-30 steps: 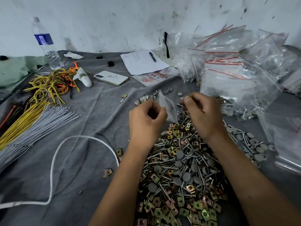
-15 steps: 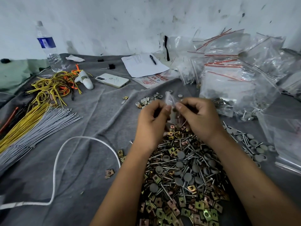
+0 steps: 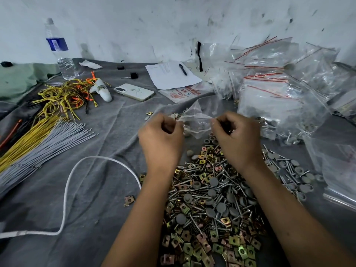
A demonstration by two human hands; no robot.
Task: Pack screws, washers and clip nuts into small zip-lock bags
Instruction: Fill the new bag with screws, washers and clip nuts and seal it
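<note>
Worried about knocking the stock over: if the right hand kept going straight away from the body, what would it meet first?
Probably the heap of filled zip-lock bags beyond the right hand, which pinches the small clear bag. Depth is unclear, so the gap cannot be judged.

Small clear zip-lock bag (image 3: 196, 122) held stretched sideways above the grey cloth, pinched at its left edge by the left hand (image 3: 161, 139) and at its right edge by the right hand (image 3: 236, 139). Below the hands: mixed heap (image 3: 210, 205) of silver screws, grey round washers and brass-coloured square clip nuts. Filled bags (image 3: 279, 97) piled at right.
</note>
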